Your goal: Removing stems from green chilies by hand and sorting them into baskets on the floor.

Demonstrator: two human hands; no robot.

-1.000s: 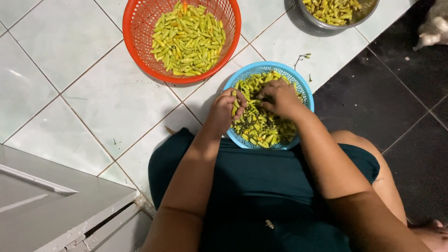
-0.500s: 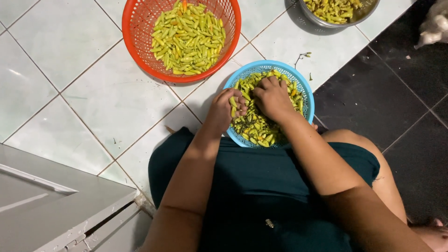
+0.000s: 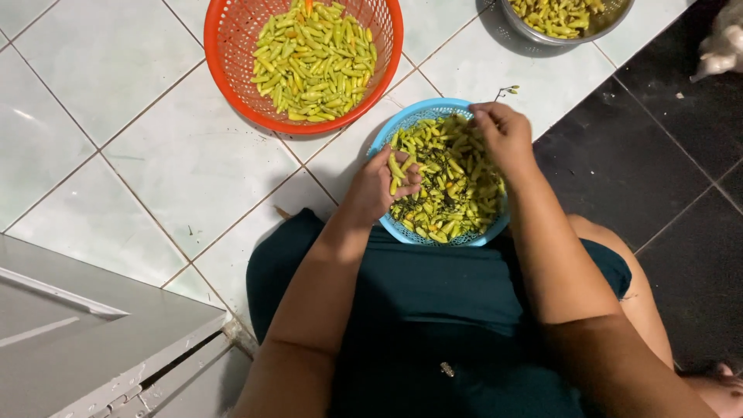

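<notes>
A blue basket (image 3: 422, 114) full of small green-yellow chilies (image 3: 453, 182) rests on the tiled floor against my lap. My left hand (image 3: 379, 186) is at the basket's left rim, fingers curled around a few chilies. My right hand (image 3: 503, 135) hovers over the basket's far right side, fingertips pinched together on a chili. An orange basket (image 3: 224, 70) holding several more chilies (image 3: 313, 58) stands further away to the left.
A metal bowl (image 3: 542, 35) with chilies sits at the top right. A loose stem (image 3: 507, 90) lies on the white tile beside the blue basket. Dark tiles (image 3: 658, 155) cover the right side. A grey panel (image 3: 77, 340) fills the lower left.
My right hand has moved from the middle of the blue basket to its far right edge. My left hand has stayed at the left rim.
</notes>
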